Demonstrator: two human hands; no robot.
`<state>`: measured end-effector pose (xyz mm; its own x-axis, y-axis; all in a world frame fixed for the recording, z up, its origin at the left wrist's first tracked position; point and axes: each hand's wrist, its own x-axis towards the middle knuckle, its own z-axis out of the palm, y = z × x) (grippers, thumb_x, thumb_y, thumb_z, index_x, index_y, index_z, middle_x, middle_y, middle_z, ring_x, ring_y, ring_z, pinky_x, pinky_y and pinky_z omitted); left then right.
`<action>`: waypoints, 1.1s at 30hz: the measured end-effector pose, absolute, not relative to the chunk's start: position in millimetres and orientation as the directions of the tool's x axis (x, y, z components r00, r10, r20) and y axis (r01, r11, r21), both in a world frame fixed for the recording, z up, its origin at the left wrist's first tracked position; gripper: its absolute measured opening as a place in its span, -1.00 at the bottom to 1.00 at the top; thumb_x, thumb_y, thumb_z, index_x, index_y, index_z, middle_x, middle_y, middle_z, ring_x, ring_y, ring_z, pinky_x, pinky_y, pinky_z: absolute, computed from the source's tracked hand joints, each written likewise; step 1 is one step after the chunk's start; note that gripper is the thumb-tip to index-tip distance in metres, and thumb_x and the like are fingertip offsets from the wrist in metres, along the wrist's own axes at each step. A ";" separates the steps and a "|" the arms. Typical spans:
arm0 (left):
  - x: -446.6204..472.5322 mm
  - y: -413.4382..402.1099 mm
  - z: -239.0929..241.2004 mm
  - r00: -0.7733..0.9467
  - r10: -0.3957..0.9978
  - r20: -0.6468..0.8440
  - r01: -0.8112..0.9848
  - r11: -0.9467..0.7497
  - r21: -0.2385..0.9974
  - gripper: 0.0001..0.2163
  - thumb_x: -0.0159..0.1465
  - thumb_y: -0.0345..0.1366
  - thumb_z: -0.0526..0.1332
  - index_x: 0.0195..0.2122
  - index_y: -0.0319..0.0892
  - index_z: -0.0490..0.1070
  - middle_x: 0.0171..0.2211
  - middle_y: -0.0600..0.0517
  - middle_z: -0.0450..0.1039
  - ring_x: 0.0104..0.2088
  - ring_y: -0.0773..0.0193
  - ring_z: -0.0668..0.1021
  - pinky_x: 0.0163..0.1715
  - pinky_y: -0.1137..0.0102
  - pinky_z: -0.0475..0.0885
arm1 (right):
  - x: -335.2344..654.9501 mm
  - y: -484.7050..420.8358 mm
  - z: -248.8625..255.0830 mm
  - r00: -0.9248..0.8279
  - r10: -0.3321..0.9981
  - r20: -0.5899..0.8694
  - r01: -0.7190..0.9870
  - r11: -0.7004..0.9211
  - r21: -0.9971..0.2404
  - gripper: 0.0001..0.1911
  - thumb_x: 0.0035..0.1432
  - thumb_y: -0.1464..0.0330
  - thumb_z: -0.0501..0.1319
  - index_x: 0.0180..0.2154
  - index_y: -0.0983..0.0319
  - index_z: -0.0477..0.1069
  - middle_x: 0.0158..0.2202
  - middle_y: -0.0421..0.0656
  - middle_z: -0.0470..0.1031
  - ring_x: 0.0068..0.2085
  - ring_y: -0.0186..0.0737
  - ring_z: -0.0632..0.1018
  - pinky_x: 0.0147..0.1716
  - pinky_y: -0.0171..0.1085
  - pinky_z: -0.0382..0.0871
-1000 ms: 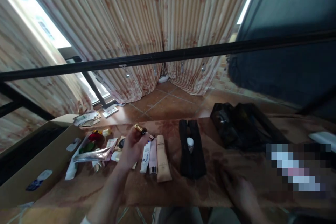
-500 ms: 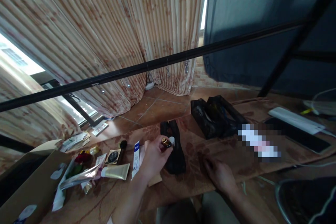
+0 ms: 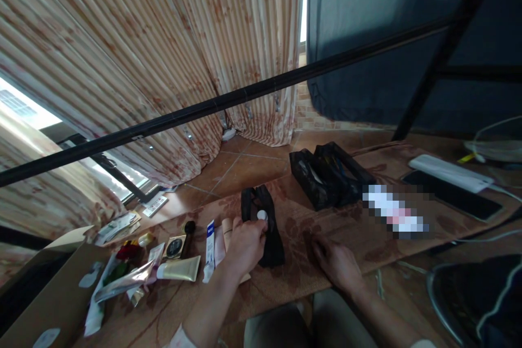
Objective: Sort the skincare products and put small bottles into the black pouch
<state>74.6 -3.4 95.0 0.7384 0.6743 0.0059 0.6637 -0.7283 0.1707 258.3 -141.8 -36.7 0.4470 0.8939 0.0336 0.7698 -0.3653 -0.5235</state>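
Observation:
My left hand (image 3: 247, 244) reaches over a narrow black mesh case (image 3: 274, 247), its fingers closed at the opening. Whatever they hold is hidden behind the fingers. A round white cap (image 3: 262, 216) shows right by the fingertips. Beside this hand lie a blue-and-white tube (image 3: 210, 247) and a beige tube (image 3: 227, 228), the latter partly covered by the hand. My right hand (image 3: 336, 261) rests on the brown cloth (image 3: 293, 283) to the right of the case, fingers loosely bent and apart, with nothing seen in them.
Further left are a gold tube (image 3: 179, 269), a gold square compact (image 3: 174, 248), a silver tube (image 3: 124, 283) and a cardboard box (image 3: 69, 288). Black mesh cases (image 3: 326, 174) stand at the back right, near a dark phone-like slab (image 3: 457, 196) and a white bar (image 3: 448, 171). A black rail (image 3: 244, 92) crosses ahead.
My left hand has lowered into the case's opening, and the small shiny gold cylinder it held is now out of sight. The right hand stays in place. The view has shifted slightly.

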 end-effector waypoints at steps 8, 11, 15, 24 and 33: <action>71.8 -4.7 94.0 0.737 0.673 0.058 0.636 -0.720 0.278 -0.85 0.15 -0.46 0.15 -0.37 -0.07 0.44 -0.35 0.03 0.54 -0.23 0.14 0.53 0.05 0.16 0.15 | 257.8 -141.6 -36.0 0.455 0.890 0.043 0.782 -0.376 -0.497 -0.67 0.26 0.27 -0.05 -0.19 0.13 0.47 -0.33 -0.16 0.57 -0.34 -0.25 0.55 -0.39 -0.34 0.21; 64.7 -5.8 93.0 0.722 0.681 0.120 0.600 -0.704 0.380 -0.82 0.17 -0.47 0.13 -0.31 -0.05 0.44 -0.30 0.07 0.54 -0.19 0.17 0.52 0.08 0.15 0.14 | 258.5 -141.9 -38.6 0.454 0.890 0.040 0.778 -0.374 -0.505 -0.67 0.25 0.26 -0.05 -0.15 0.13 0.46 -0.29 -0.15 0.57 -0.31 -0.24 0.54 -0.36 -0.34 0.23; 51.7 -8.8 92.3 0.662 0.699 0.270 0.524 -0.689 0.501 -0.82 0.23 -0.44 0.11 -0.24 -0.04 0.43 -0.24 0.08 0.52 -0.16 0.21 0.50 0.07 0.19 0.19 | 259.4 -142.3 -41.0 0.452 0.892 0.023 0.780 -0.382 -0.496 -0.65 0.26 0.24 -0.06 -0.13 0.13 0.45 -0.30 -0.14 0.57 -0.31 -0.22 0.55 -0.36 -0.33 0.24; 1.1 -21.1 44.8 0.267 0.925 0.270 0.523 -0.375 0.766 -0.80 0.28 -0.25 0.10 -0.11 -0.09 0.38 -0.16 0.01 0.49 -0.15 0.20 0.52 -0.13 0.31 0.40 | 259.6 -143.6 -44.3 0.467 0.884 0.007 0.782 -0.410 -0.469 -0.63 0.26 0.19 -0.06 -0.09 0.13 0.44 -0.27 -0.13 0.57 -0.28 -0.17 0.56 -0.34 -0.29 0.28; -3.9 -41.1 -5.1 0.224 0.945 0.239 0.857 -0.307 0.413 -0.62 0.22 -0.34 0.14 0.08 -0.20 0.22 0.06 -0.17 0.32 0.07 0.01 0.38 0.03 0.14 0.31 | 261.6 -145.2 -49.7 0.460 0.885 0.073 0.821 -0.392 -0.415 -0.62 0.25 0.17 -0.05 -0.12 0.14 0.46 -0.32 -0.13 0.58 -0.36 -0.17 0.57 -0.40 -0.29 0.29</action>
